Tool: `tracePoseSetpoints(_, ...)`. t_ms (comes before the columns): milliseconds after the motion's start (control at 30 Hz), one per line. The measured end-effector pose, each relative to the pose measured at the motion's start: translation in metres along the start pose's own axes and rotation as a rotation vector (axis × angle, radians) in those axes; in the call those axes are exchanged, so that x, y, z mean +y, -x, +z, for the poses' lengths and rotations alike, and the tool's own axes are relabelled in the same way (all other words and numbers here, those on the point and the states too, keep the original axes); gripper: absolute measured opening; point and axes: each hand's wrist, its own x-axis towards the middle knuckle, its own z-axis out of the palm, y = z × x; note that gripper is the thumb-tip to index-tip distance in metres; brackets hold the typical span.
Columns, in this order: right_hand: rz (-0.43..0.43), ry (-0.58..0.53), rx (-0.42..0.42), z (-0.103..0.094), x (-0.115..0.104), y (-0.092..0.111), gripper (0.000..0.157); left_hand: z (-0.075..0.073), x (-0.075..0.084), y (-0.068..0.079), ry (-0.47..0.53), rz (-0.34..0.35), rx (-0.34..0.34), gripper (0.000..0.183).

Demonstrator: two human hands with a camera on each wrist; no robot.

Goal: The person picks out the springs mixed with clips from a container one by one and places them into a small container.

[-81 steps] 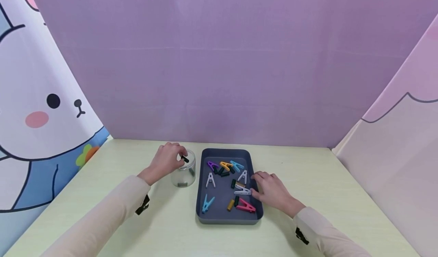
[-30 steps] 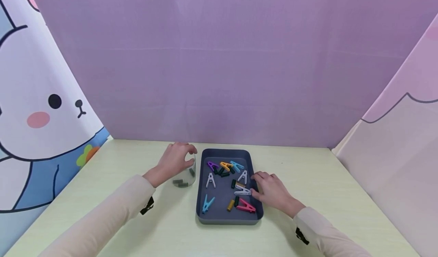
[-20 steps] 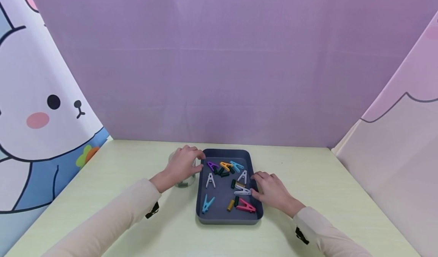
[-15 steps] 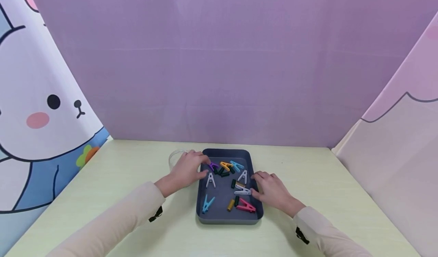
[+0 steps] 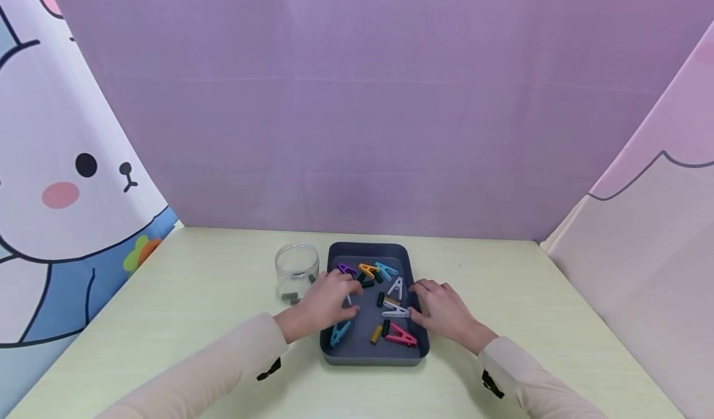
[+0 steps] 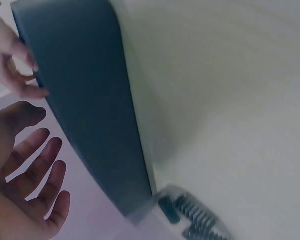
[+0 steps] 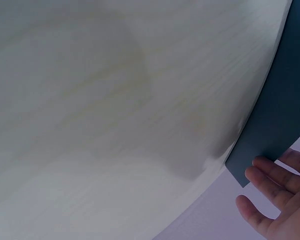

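Note:
My left hand (image 5: 328,300) hovers over the left side of a grey tray (image 5: 359,344), thumb and fingers apart with nothing between them. It covers most of one white clip (image 5: 349,299). In the left wrist view, the left hand's fingers (image 6: 27,180) are loosely bent beside the tray wall. My right hand (image 5: 446,312) rests at the tray's right rim, its fingers (image 7: 270,187) touching the outer wall in the right wrist view. Inside lie purple, yellow, blue, white and pink clips (image 5: 400,336), plus small ridged cylinders, dark green (image 5: 380,299) and brown (image 5: 376,334).
A clear open jar (image 5: 297,261) stands on the pale table (image 5: 234,264), left of the tray, with several dark ridged cylinders (image 6: 195,212) at its bottom. A purple backdrop (image 5: 357,109) rises behind the table, and printed cloth (image 5: 83,220) hangs at the left.
My left hand let a dark cylinder drop into the jar, then moved right and toward me, over the tray. The jar shows fully again. My right hand has stayed at the rim.

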Motion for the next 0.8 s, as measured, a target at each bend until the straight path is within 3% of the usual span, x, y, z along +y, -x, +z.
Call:
tracePoseSetpoints(367,-0.003,0.006,0.013,0.001,0.0,0.001,0.042,0.016,0.019,0.002,-0.017,0.068,-0.051,0.025)
tracePoseSetpoints(800,-0.013,0.006,0.026,0.001,0.0,0.0,0.04,0.032,0.03,0.0,-0.016,0.108,-0.088,0.02)
